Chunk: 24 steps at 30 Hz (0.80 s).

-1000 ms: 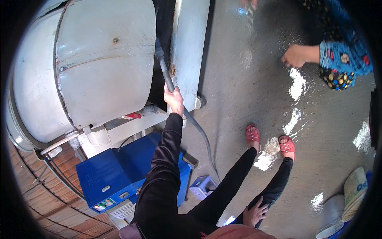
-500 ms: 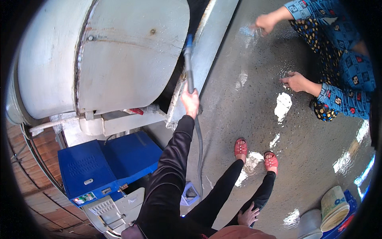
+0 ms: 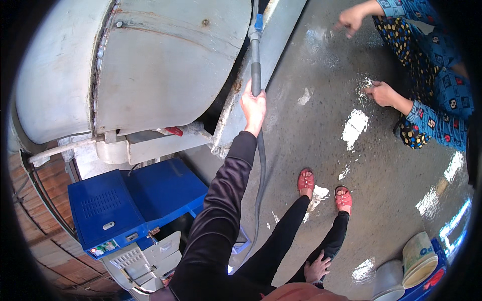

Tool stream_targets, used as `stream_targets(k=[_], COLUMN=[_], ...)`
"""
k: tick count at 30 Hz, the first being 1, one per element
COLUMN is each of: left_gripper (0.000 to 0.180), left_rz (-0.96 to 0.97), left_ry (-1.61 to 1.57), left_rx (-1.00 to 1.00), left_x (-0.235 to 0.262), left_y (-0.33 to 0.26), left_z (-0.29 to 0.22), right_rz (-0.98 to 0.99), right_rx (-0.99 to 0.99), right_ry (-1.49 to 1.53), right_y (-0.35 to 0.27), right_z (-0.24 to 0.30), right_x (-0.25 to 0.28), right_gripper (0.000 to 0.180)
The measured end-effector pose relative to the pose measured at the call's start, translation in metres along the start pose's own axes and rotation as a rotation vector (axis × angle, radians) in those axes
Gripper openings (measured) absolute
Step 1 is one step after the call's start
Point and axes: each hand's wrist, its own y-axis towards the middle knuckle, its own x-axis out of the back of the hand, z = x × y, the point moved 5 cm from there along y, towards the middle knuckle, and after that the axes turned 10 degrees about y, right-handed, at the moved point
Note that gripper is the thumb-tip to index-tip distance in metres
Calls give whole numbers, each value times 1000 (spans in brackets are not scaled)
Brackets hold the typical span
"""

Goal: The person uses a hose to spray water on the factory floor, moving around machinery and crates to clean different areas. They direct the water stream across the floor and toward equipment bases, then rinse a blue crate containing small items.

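Observation:
My left hand (image 3: 253, 109) is closed around a grey hose (image 3: 261, 170), with the arm stretched forward. Beyond my fingers, the hose runs into a grey pipe fitting with a blue valve lever (image 3: 258, 23), and a thin metal tube continues past the upper edge of the picture. This end lies over a pale metal beam (image 3: 275, 42), beside the rounded grey metal drum (image 3: 165, 70). Behind my hand the hose trails down to the floor. My right hand (image 3: 316, 268) rests on my bent leg, fingers spread, holding nothing.
On the right, a co-worker in a blue patterned top (image 3: 447, 90) crouches with both hands near the wet concrete floor (image 3: 301, 135). A blue machine cabinet (image 3: 135, 200) stands lower left with its front panel open. Buckets (image 3: 419, 258) are at lower right.
My left hand and the hose end have shifted right and farther from me, showing more of the fitting. The whole view moved slightly. The co-worker's hands moved a little; my right hand stays on my leg.

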Motion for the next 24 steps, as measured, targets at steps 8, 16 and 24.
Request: stream_targets(k=[8, 16, 24], left_gripper=[40, 16, 21], left_rz=[84, 64, -144], left_ry=[-11, -206, -296], left_rx=[200, 365, 553], left_x=[9, 26, 64], left_y=[-5, -17, -43], left_z=[3, 30, 113], right_rz=[52, 43, 92], right_rx=[45, 83, 162], right_ry=[39, 319, 313], right_y=[0, 12, 32], right_z=[0, -40, -83], right_x=[16, 50, 64], right_gripper=[90, 93, 90])
